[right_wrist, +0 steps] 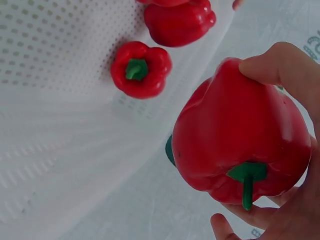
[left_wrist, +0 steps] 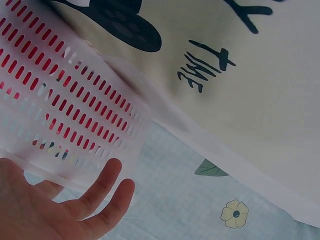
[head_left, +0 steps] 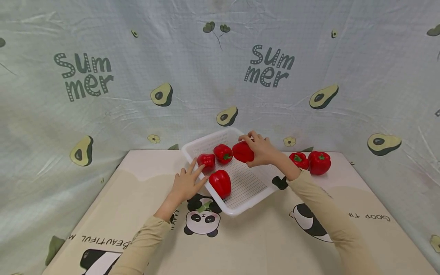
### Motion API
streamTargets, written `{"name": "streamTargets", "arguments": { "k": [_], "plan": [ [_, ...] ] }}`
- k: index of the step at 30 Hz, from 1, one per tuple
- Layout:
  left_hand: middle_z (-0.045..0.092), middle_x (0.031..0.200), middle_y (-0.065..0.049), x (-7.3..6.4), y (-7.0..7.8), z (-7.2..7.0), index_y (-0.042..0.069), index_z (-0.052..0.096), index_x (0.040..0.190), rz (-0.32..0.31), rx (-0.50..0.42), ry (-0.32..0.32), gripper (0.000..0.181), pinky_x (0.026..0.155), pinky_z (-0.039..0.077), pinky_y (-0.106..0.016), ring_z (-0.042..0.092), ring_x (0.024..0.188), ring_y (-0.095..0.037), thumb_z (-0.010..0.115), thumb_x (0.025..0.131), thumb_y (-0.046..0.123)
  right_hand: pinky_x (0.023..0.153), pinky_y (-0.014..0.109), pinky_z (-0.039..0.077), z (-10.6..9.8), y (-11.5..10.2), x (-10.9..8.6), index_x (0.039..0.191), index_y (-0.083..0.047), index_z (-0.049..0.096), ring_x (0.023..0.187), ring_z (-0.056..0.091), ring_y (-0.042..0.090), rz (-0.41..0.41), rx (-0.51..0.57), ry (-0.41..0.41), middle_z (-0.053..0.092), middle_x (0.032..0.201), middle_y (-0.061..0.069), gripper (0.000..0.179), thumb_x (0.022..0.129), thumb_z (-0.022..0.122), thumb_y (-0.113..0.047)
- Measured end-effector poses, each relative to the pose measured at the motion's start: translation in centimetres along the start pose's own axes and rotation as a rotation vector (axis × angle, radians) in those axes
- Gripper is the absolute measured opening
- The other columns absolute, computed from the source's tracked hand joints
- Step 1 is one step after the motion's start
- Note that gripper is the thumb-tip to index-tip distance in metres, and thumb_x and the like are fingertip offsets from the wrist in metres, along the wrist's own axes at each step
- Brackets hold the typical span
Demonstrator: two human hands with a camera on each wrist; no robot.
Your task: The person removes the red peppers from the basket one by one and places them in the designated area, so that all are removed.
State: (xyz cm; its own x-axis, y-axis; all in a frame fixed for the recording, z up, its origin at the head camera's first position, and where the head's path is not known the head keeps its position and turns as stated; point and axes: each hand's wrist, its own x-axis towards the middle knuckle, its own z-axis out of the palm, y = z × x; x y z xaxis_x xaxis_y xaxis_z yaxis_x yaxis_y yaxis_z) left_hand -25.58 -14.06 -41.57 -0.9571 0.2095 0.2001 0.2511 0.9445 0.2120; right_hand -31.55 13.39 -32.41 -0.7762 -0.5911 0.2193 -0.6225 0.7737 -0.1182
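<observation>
Your left arm and right arm reach forward from the bottom of the head view, slanting inward toward each other, their beige sleeves ending just short of your bare wrists. Your left hand is the nearer of the two, back upward, its fingers splayed apart and only slightly bent. Your right hand is farther forward and turned leftward, in line with its forearm. You have it closed in a grip, the right thumb on the near side, facing the bent fingers on the far side.
</observation>
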Motion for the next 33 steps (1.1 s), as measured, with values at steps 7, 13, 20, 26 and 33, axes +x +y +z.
{"name": "streamTargets", "arguments": {
  "k": [7,13,20,26,33],
  "plan": [
    [0.021,0.149,-0.01,0.1,0.0,0.0,0.02,0.036,0.137,-0.002,0.001,-0.006,0.057,0.082,0.042,-0.054,0.045,0.103,-0.037,0.04,0.088,0.05,0.082,0.052,0.042,-0.9,0.9,-1.4,0.124,-0.018,0.032,0.111,0.039,0.034,-0.001,-0.001,0.063,0.041,0.123,0.012,0.073,0.064,0.073,-0.025],
    [0.021,0.149,-0.011,0.0,0.0,-0.1,0.02,0.036,0.137,0.001,0.0,-0.009,0.058,0.082,0.042,-0.054,0.045,0.103,-0.037,0.04,0.088,0.05,0.082,0.051,0.042,-1.1,1.8,-3.1,0.125,-0.013,0.032,0.11,0.037,0.033,0.028,0.034,0.08,0.044,0.123,0.012,0.077,0.063,0.075,-0.025],
    [0.021,0.148,-0.011,-0.1,0.0,-0.1,0.02,0.036,0.137,0.003,-0.002,-0.001,0.057,0.083,0.042,-0.054,0.045,0.104,-0.038,0.041,0.088,0.049,0.076,0.048,0.05,-1.2,2.8,-5.4,0.127,-0.009,0.035,0.107,0.04,0.034,0.018,0.024,0.153,0.045,0.123,0.014,0.079,0.061,0.076,-0.026],
    [0.02,0.149,-0.011,-0.1,0.1,-0.1,0.02,0.036,0.137,-0.003,0.0,-0.005,0.057,0.084,0.041,-0.054,0.045,0.103,-0.037,0.041,0.088,0.049,0.077,0.05,0.049,-1.3,3.8,-7.5,0.131,-0.015,0.036,0.113,0.036,0.034,0.038,0.004,0.202,0.039,0.125,0.015,0.082,0.062,0.077,-0.028],
    [0.02,0.149,-0.01,-0.1,0.0,0.1,0.021,0.035,0.138,-0.008,0.006,-0.002,0.058,0.085,0.042,-0.054,0.045,0.103,-0.037,0.041,0.087,0.05,0.08,0.057,0.043,-1.4,5.1,-9.6,0.13,-0.012,0.036,0.111,0.038,0.036,0.065,-0.038,0.269,0.041,0.126,0.015,0.082,0.061,0.077,-0.029]
  ]
}}
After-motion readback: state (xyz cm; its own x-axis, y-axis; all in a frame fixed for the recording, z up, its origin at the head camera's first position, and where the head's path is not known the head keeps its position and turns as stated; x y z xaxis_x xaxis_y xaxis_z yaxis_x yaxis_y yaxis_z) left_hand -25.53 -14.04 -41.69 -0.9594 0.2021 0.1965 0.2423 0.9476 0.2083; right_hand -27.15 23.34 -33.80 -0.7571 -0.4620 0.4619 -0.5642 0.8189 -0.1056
